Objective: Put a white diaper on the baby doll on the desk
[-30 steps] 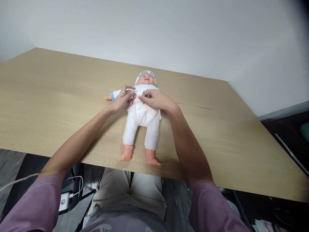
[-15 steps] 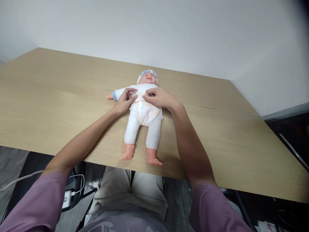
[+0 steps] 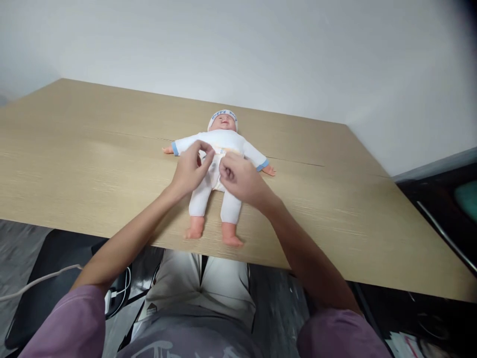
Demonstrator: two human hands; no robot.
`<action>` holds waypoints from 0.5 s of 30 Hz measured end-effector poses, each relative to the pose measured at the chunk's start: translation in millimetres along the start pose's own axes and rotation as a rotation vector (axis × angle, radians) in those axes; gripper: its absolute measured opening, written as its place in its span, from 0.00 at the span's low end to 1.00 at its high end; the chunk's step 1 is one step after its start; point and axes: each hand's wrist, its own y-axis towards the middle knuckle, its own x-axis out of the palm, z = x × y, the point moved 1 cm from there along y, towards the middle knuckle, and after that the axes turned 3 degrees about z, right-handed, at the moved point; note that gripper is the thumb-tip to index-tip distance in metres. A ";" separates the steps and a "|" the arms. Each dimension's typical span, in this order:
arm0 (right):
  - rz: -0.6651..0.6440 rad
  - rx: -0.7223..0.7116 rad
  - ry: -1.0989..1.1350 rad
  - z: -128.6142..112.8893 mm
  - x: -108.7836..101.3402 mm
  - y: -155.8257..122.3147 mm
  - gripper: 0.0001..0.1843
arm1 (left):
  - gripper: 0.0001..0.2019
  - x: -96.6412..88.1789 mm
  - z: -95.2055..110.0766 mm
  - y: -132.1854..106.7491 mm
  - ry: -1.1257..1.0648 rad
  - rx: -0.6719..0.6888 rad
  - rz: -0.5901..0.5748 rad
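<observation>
A baby doll [image 3: 225, 136] in a white outfit with blue cuffs lies on its back, feet toward me. It wears a white diaper [image 3: 215, 176] over the outfit and a lettered white cap. Over the diaper's front, near the waistband, my left hand [image 3: 192, 166] has thumb and index fingertip brought together. Close beside it, on the doll's other side, my right hand [image 3: 242, 179] is closed with curled fingers. Both hands cover much of the diaper, and whatever is between their fingertips is hidden.
The doll lies on a wide wooden table [image 3: 93, 179] that meets a pale wall. Below the near edge are a black chair [image 3: 40, 288] and a white cable [image 3: 40, 283] at left. Dark equipment [image 3: 443, 209] stands past the right edge.
Both hands have drawn back from the doll's belly and up toward me, over the diaper. The right fingers have curled in, and the doll's arm on that side now shows.
</observation>
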 end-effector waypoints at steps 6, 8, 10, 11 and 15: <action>-0.078 0.027 -0.005 -7.1 29.4 -87.1 0.08 | 0.19 -1.6 29.2 -64.6 0.396 0.007 -0.293; -0.006 0.076 -0.034 -1.5 36.6 -99.3 0.03 | 0.13 -3.0 21.0 -70.4 0.435 -0.012 -0.310; 0.071 0.149 -0.049 5.2 41.1 -100.8 0.02 | 0.12 -4.1 11.4 -68.3 0.432 -0.038 -0.293; 0.104 0.191 -0.061 8.5 42.6 -98.4 0.05 | 0.13 -4.3 7.0 -65.5 0.424 -0.053 -0.286; 0.178 0.323 -0.144 20.0 47.5 -79.8 0.11 | 0.15 -1.8 -4.2 -54.4 0.426 -0.065 -0.272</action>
